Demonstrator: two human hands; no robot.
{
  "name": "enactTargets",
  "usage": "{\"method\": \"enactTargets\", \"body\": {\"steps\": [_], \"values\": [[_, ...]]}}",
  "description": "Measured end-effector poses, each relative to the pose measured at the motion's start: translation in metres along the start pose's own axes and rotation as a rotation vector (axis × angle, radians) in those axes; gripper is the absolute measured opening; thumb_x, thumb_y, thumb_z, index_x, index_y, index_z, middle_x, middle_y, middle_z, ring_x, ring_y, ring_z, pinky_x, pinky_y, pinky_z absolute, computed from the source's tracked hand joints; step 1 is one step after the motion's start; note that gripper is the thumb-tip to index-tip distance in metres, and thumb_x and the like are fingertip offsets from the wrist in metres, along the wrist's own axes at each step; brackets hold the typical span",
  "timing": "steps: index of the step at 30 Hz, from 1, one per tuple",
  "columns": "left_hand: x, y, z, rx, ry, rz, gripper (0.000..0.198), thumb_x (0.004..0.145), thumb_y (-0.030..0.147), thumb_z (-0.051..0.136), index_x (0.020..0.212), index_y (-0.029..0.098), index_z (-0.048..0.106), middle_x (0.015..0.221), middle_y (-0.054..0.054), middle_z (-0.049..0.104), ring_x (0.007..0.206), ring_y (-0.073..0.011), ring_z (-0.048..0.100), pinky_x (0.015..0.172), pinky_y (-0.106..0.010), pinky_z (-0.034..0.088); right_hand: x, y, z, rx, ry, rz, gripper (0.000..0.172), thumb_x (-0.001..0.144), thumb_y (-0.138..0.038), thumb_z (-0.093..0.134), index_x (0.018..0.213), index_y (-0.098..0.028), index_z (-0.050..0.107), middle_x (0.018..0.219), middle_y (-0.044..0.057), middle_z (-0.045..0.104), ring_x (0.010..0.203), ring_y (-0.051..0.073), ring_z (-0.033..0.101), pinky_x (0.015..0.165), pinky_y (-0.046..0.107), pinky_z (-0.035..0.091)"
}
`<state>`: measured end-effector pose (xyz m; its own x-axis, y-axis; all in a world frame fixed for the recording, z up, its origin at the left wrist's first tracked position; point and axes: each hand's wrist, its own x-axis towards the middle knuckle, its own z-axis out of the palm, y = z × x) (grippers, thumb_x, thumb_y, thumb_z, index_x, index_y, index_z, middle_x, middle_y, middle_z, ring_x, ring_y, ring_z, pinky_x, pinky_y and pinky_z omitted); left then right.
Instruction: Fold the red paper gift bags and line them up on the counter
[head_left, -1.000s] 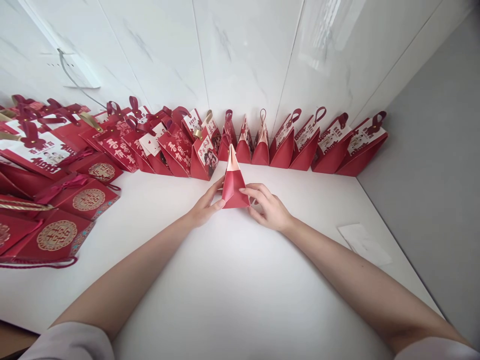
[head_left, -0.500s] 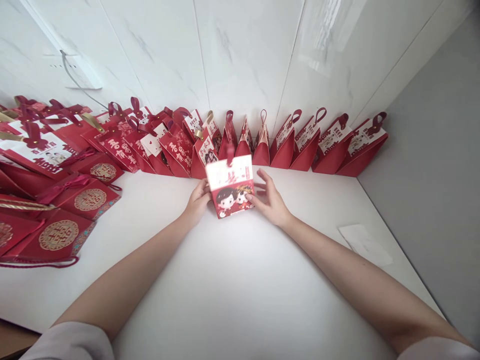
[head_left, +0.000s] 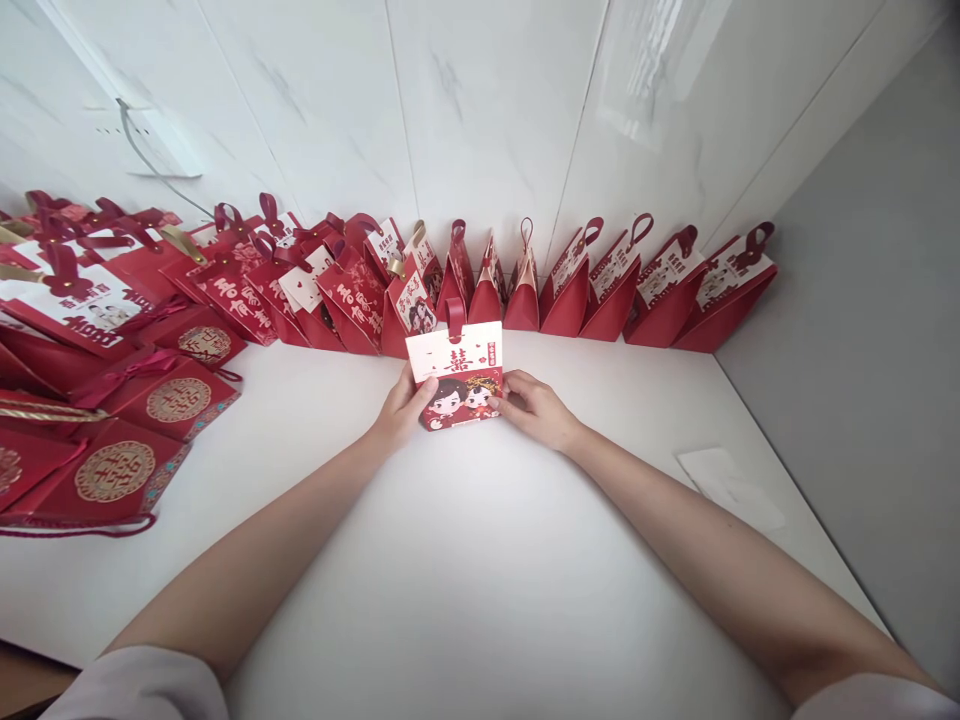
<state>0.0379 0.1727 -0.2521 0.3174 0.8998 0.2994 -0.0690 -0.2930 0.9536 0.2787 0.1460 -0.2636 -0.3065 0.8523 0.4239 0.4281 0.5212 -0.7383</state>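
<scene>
A small red and white gift bag (head_left: 456, 375) with a cartoon couple on its front stands on the white table (head_left: 465, 560), its printed face towards me. My left hand (head_left: 401, 410) grips its left side, thumb on the front. My right hand (head_left: 536, 410) pinches its lower right corner with curled fingers. A red loop handle sticks up from the bag's top.
A row of several red gift bags (head_left: 600, 280) lines the marble wall behind. More red bags and flat red boxes (head_left: 112, 470) pile up at the left. A white sheet of paper (head_left: 727, 490) lies at the right near the table edge.
The bag was turned from edge-on to front-facing. My right hand, open half a second ago, has closed on the bag's right corner, and the bag has shifted slightly away from me.
</scene>
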Motion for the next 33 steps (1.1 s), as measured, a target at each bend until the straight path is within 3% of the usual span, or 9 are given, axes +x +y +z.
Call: {"method": "enactTargets", "body": {"steps": [5, 9, 11, 16, 20, 23, 26, 29, 33], "values": [[0.004, 0.002, 0.002, -0.029, 0.105, -0.117, 0.055, 0.087, 0.052, 0.057, 0.13, 0.017, 0.052, 0.133, -0.011, 0.058, 0.122, -0.0287, 0.054, 0.103, -0.04, 0.044, 0.003, 0.001, -0.001, 0.192, -0.028, 0.072, 0.028, 0.081, -0.047, 0.065, 0.079, -0.021, 0.056, 0.101, 0.007, 0.063, 0.096, 0.021, 0.06, 0.091, 0.037, 0.046], [0.005, 0.004, 0.003, -0.031, 0.12, -0.125, 0.056, 0.086, 0.053, 0.057, 0.129, 0.017, 0.052, 0.132, -0.012, 0.058, 0.122, -0.0291, 0.055, 0.104, -0.042, 0.043, 0.012, 0.013, -0.019, 0.809, 0.081, 0.46, 0.029, 0.082, -0.05, 0.059, 0.082, -0.021, 0.054, 0.102, 0.008, 0.067, 0.099, 0.021, 0.064, 0.089, 0.039, 0.051], [0.005, 0.003, 0.002, -0.027, 0.122, -0.125, 0.055, 0.086, 0.053, 0.057, 0.127, 0.017, 0.053, 0.132, -0.012, 0.059, 0.121, -0.0292, 0.055, 0.102, -0.041, 0.045, 0.016, 0.021, -0.029, 0.969, 0.148, 0.614, 0.029, 0.085, -0.048, 0.053, 0.077, -0.021, 0.05, 0.096, 0.01, 0.068, 0.097, 0.021, 0.067, 0.088, 0.039, 0.053], [0.006, 0.001, 0.001, -0.014, 0.126, -0.106, 0.054, 0.088, 0.05, 0.057, 0.129, 0.016, 0.053, 0.131, -0.012, 0.059, 0.117, -0.0272, 0.058, 0.1, -0.038, 0.046, 0.011, 0.02, -0.031, 0.542, 0.263, 0.582, 0.026, 0.089, -0.044, 0.042, 0.081, -0.021, 0.05, 0.096, 0.013, 0.068, 0.098, 0.026, 0.066, 0.091, 0.05, 0.051], [0.007, 0.0, 0.0, -0.012, 0.111, -0.097, 0.054, 0.088, 0.05, 0.056, 0.131, 0.017, 0.052, 0.132, -0.011, 0.058, 0.117, -0.0263, 0.058, 0.101, -0.038, 0.045, 0.001, 0.015, -0.025, -0.126, 0.299, 0.393, 0.035, 0.086, -0.042, 0.052, 0.111, -0.017, 0.056, 0.135, 0.018, 0.053, 0.132, 0.032, 0.043, 0.111, 0.059, 0.026], [0.008, 0.0, 0.0, -0.001, 0.115, -0.086, 0.054, 0.087, 0.051, 0.057, 0.13, 0.017, 0.053, 0.132, -0.011, 0.058, 0.117, -0.0266, 0.057, 0.1, -0.038, 0.045, -0.004, 0.015, -0.028, -0.551, 0.107, 0.475, 0.063, 0.091, -0.047, 0.045, 0.139, -0.008, 0.038, 0.154, 0.024, 0.025, 0.145, 0.036, 0.018, 0.113, 0.065, 0.008], [0.008, -0.001, 0.0, 0.01, 0.122, -0.089, 0.053, 0.087, 0.052, 0.057, 0.126, 0.016, 0.055, 0.129, -0.012, 0.06, 0.116, -0.0271, 0.058, 0.099, -0.038, 0.046, -0.009, 0.003, -0.03, -0.581, -0.214, 0.513, 0.071, 0.094, -0.055, 0.036, 0.147, -0.009, 0.029, 0.157, 0.021, 0.019, 0.146, 0.034, 0.015, 0.115, 0.063, 0.011], [0.01, -0.001, 0.001, 0.011, 0.128, -0.084, 0.053, 0.086, 0.053, 0.057, 0.125, 0.016, 0.056, 0.128, -0.011, 0.061, 0.117, -0.0277, 0.057, 0.1, -0.039, 0.045, -0.016, -0.036, -0.029, -0.613, -0.326, 0.324, 0.059, 0.094, -0.042, 0.045, 0.143, -0.01, 0.039, 0.15, 0.022, 0.035, 0.141, 0.037, 0.03, 0.113, 0.065, 0.02], [0.01, 0.003, 0.004, -0.01, 0.135, -0.068, 0.054, 0.084, 0.053, 0.06, 0.124, 0.016, 0.058, 0.128, -0.012, 0.061, 0.118, -0.0279, 0.057, 0.103, -0.04, 0.043, -0.018, -0.116, -0.029, -0.714, -0.009, -0.27, 0.047, 0.091, -0.006, 0.043, 0.137, -0.012, 0.046, 0.144, 0.018, 0.047, 0.14, 0.034, 0.034, 0.116, 0.064, 0.02]]}}
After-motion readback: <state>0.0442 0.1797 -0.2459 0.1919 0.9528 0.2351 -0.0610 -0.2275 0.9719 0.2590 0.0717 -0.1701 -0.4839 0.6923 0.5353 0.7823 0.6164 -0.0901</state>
